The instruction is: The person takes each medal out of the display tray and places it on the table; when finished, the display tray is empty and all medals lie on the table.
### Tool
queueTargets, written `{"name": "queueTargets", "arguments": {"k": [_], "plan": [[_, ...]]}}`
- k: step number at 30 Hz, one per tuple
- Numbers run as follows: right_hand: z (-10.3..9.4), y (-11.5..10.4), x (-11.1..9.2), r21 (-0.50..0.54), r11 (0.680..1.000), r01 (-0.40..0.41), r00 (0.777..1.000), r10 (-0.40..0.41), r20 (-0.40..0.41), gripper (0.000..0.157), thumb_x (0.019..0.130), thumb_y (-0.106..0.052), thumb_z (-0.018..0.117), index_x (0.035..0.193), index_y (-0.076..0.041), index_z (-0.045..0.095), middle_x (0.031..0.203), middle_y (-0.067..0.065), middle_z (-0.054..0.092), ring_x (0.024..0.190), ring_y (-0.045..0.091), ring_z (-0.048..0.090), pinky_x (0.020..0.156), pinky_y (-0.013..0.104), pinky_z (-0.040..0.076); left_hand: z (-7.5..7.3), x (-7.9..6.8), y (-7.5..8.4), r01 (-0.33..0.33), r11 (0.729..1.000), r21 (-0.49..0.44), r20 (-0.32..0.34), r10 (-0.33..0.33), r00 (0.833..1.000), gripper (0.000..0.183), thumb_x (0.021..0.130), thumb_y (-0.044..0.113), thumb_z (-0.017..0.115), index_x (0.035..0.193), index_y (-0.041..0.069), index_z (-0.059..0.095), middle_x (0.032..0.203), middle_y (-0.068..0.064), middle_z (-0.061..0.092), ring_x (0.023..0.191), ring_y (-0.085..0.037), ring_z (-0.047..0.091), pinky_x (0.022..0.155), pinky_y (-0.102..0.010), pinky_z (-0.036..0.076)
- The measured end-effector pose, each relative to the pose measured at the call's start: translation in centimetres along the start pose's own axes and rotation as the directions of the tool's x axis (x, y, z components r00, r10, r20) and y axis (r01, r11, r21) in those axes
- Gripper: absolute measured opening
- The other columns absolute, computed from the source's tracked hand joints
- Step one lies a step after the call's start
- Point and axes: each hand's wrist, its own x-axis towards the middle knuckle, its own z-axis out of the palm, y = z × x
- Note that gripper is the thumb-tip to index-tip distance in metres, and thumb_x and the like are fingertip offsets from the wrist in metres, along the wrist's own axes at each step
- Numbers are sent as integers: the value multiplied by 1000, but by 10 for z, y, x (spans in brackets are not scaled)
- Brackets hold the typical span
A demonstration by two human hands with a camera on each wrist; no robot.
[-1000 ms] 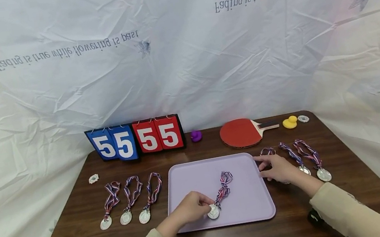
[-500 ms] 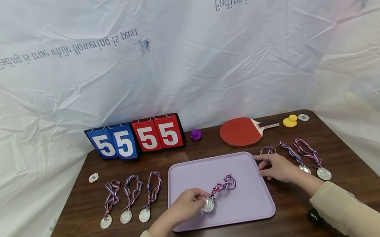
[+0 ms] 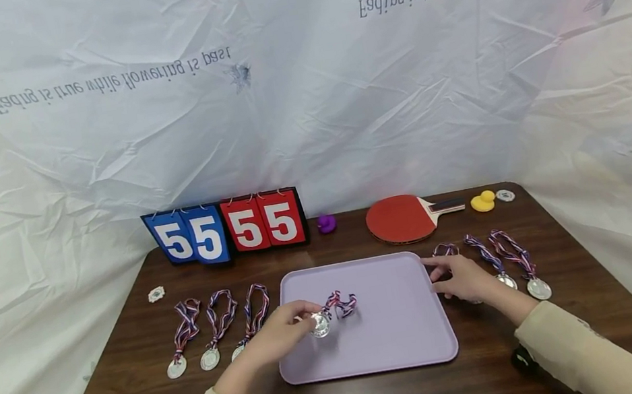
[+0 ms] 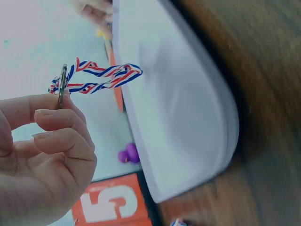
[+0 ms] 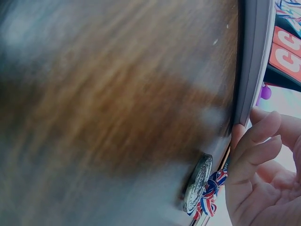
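My left hand (image 3: 287, 331) pinches a silver medal (image 3: 320, 324) by its edge, close over the left half of the lilac tray (image 3: 401, 341). The medal's red, white and blue striped ribbon (image 4: 110, 77) trails off to the right. In the left wrist view the medal is seen edge-on between thumb and fingers. My right hand (image 3: 460, 279) rests at the tray's right side, fingertips touching the rim. Below that hand, another silver medal (image 5: 198, 183) lies on the table, partly hidden in the head view.
Three medals (image 3: 210, 358) lie left of the tray; two more medals (image 3: 539, 288) lie right. Along the back stand a flip scoreboard (image 3: 225, 229), a purple duck (image 3: 327, 224), a red paddle (image 3: 399, 219) and a yellow duck (image 3: 483, 202). White tokens (image 3: 156, 294) lie near both sides.
My left hand has moved left and away from me across the tray with the medal, and its ribbon has swung along. The right hand has stayed at the rim.
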Motion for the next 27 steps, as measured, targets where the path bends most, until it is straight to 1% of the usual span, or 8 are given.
{"name": "queueTargets", "arguments": {"k": [4, 5, 8, 11, 15, 17, 23, 27], "plan": [[0, -1, -1, -6, 1000, 8, 1000, -8, 0, 55, 78, -6, 67, 130, -8, 47, 84, 5, 57, 54, 20, 53, 51, 32, 44, -15, -5, -2, 35, 999, -27, -46, -36, 998, 21, 88, 7, 51, 106, 1, 60, 89, -6, 58, 79, -20, 51, 67, -34, 44], [0, -2, -1, -8, 1000, 7, 1000, -7, -1, 55, 78, -7, 67, 130, -8, 47, 84, 5, 57, 54, 20, 53, 51, 32, 44, -19, -7, -2, 57, 998, -37, -58, -59, 997, 21, 88, 8, 51, 107, 2, 60, 91, -6, 57, 80, -20, 51, 69, -34, 44], [0, -2, -1, -11, 1000, 3, 1000, -3, 1, 55, 79, -7, 67, 130, -8, 47, 84, 5, 57, 54, 20, 54, 52, 32, 44, -30, -13, -2, 107, 992, -59, -107, -113, 988, 21, 89, 10, 51, 108, 4, 59, 94, -7, 57, 84, -21, 52, 74, -36, 46], [0, -2, -1, -12, 1000, 3, 1000, -3, 1, 55, 79, -7, 67, 130, -8, 47, 84, 5, 57, 54, 20, 53, 52, 32, 44, -42, -19, -4, 131, 990, -61, -154, -139, 978, 21, 89, 11, 52, 109, 6, 59, 93, -7, 56, 81, -22, 52, 73, -38, 46], [0, -2, 0, -16, 1000, 7, 1000, -7, 0, 55, 78, -7, 67, 130, -8, 47, 84, 5, 57, 54, 20, 53, 53, 32, 44, -59, -28, -10, 141, 989, -37, -204, -145, 968, 23, 90, 13, 52, 111, 8, 59, 92, -8, 54, 80, -23, 49, 68, -36, 43], [0, -2, 0, -16, 1000, 8, 1000, -8, 0, 55, 78, -7, 67, 130, -8, 47, 83, 5, 57, 54, 20, 53, 53, 32, 44, -67, -32, -14, 150, 988, -31, -224, -153, 962, 24, 90, 15, 52, 113, 8, 58, 94, -9, 54, 82, -23, 49, 69, -33, 43], [0, 0, 0, -10, 1000, 12, 1000, -12, 2, 55, 78, -7, 67, 129, -8, 47, 84, 5, 57, 54, 20, 53, 52, 32, 44, -91, -46, -26, 129, 992, -7, -273, -126, 954, 28, 92, 16, 50, 116, 3, 54, 96, -11, 53, 86, -25, 49, 71, -32, 43], [1, 0, 0, -4, 1000, 13, 1000, -13, -4, 55, 78, -6, 67, 129, -7, 47, 83, 5, 57, 54, 20, 53, 52, 31, 44, -105, -55, -33, 111, 994, 10, -304, -103, 947, 31, 92, 17, 49, 118, 1, 52, 92, -12, 52, 77, -20, 48, 62, -29, 43]]}}
